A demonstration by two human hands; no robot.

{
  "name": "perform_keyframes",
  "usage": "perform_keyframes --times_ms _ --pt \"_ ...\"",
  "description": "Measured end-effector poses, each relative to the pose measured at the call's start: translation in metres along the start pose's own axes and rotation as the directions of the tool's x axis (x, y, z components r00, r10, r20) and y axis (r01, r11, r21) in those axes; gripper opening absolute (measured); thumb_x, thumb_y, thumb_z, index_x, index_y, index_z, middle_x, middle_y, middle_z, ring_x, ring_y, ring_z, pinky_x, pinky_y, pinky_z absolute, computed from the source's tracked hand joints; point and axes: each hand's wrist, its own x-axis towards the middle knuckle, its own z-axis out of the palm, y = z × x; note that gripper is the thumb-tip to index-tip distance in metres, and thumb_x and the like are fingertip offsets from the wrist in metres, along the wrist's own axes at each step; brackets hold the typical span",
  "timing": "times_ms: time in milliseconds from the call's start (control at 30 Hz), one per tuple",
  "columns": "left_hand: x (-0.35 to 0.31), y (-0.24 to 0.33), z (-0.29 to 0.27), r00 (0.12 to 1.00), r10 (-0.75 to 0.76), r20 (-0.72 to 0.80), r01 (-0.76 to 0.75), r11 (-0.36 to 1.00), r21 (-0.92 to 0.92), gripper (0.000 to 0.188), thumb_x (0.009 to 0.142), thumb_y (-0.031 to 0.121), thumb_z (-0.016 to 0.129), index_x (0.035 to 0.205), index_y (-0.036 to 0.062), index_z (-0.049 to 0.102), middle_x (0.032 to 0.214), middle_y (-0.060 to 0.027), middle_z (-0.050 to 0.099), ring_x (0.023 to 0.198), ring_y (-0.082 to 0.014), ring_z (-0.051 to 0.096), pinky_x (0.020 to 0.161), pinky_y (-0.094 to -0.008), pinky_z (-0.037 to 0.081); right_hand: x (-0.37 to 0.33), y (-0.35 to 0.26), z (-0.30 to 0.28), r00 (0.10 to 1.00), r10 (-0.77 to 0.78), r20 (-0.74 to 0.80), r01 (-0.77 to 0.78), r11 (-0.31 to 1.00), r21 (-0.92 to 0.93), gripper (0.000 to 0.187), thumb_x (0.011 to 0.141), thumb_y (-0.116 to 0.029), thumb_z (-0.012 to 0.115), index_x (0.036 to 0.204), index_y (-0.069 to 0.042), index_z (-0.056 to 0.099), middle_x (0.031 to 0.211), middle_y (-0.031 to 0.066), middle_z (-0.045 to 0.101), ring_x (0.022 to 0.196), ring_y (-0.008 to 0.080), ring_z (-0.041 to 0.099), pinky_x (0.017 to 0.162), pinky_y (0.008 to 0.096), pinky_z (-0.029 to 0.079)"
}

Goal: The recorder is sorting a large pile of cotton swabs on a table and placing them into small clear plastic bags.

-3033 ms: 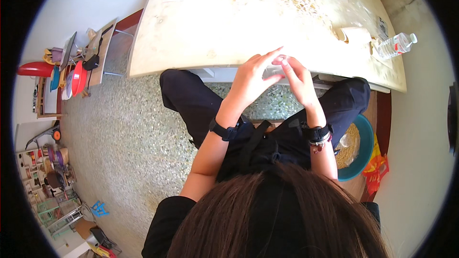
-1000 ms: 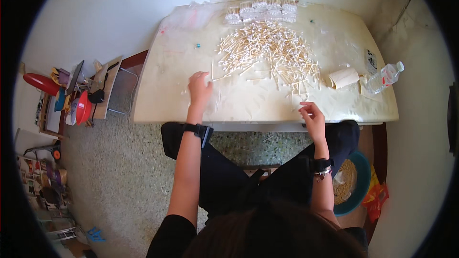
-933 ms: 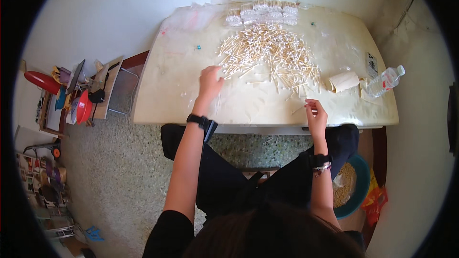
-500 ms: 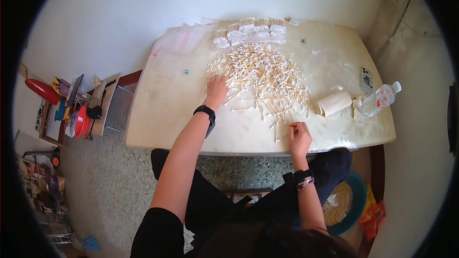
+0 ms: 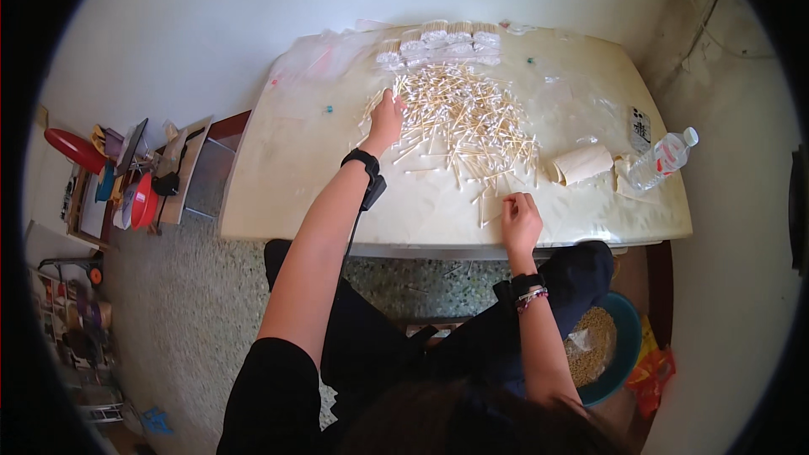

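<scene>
A wide loose heap of cotton swabs point(image 5: 463, 114), with white tips and pale sticks, covers the middle of the table. My left hand point(image 5: 387, 120) is at the heap's left edge, its fingers bent together on swabs there; how many they grip is hidden. Close to the front edge, my right hand point(image 5: 522, 221) rests with curled fingers and thumb pressed together. Whatever it may hold is too small to make out. A few stray swabs point(image 5: 483, 212) lie just left of it. Behind the heap stand several clear-wrapped bundles of cotton swabs point(image 5: 435, 32) in a row.
On the cream table point(image 5: 278, 168), a brown paper roll point(image 5: 583, 166) and a clear plastic bottle point(image 5: 661, 160) stand to the right. Thin plastic bags point(image 5: 316, 59) lie at the back left. A teal basin point(image 5: 624, 345) sits on the floor beside my right leg.
My left hand has moved farther away along the heap's left edge, its arm stretching out. My right hand keeps nearly the same place and pose. The whole view has shifted slightly.
</scene>
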Motion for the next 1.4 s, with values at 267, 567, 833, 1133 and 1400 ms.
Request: perform_keyframes --times_ms 267,567,833,1133,1400 --pt "-0.01 0.025 -0.008 0.957 -0.278 -0.078 0.233 0.904 -0.359 0.019 0.091 0.012 0.039 0.108 0.0033 0.036 0.091 -0.0253 0.059 0.081 -0.0412 0.058 0.07 -0.0468 0.044 -0.004 0.004 -0.002 0.999 -0.046 -0.015 0.045 0.998 -0.031 0.003 0.076 -0.005 0.057 0.073 -0.007 0.058 0.069 0.0067 0.054 0.058 0.0237 0.054 0.053 0.0332 0.044" --pt "-0.036 0.002 -0.027 0.813 -0.575 0.09 0.366 0.384 -0.848 0.025 0.086 0.021 0.047 0.087 -0.0021 0.057 0.06 -0.0053 0.051 0.056 -0.0188 0.05 0.055 -0.0342 0.04 -0.003 0.001 0.004 0.994 -0.109 -0.016 0.109 0.994 -0.029 0.003 0.076 -0.006 0.058 0.073 -0.006 0.058 0.069 0.0083 0.054 0.059 0.0252 0.054 0.054 0.0345 0.044" --pt "-0.083 0.035 -0.039 0.738 -0.672 0.06 0.426 0.396 -0.814 0.029 0.081 0.025 0.057 0.06 0.0062 0.051 0.049 0.0026 0.04 0.043 -0.0087 0.039 0.042 -0.028 0.034 -0.004 0.003 0.005 0.995 -0.103 0.003 0.103 0.992 -0.074 0.003 0.077 -0.007 0.058 0.074 -0.005 0.058 0.069 0.0086 0.054 0.059 0.0256 0.054 0.054 0.0352 0.044" --pt "-0.14 0.111 -0.064 0.878 -0.37 0.305 0.408 0.241 -0.881 0.049 0.091 0.044 0.045 0.055 0.015 0.031 0.051 0.0023 0.033 0.047 -0.0115 0.042 0.048 -0.0297 0.042 -0.012 -0.036 -0.015 1.0 0.002 -0.021 0.003 0.972 0.233 0.016 0.081 -0.002 0.049 0.095 -0.004 0.055 0.095 0.007 0.058 0.087 0.0211 0.053 0.071 0.033 0.044" --pt "-0.188 0.149 -0.069 0.9 -0.299 0.318 0.396 0.256 -0.882 0.048 0.092 0.036 0.046 0.052 0.0107 0.037 0.05 -0.0018 0.044 0.051 -0.0118 0.05 0.051 -0.0256 0.039 -0.052 -0.114 0.048 0.463 0.297 0.835 -0.688 -0.474 0.55 0.031 0.096 -0.028 0.03 0.095 -0.005 0.051 0.099 0.0075 0.056 0.088 0.0188 0.054 0.077 0.0308 0.045"
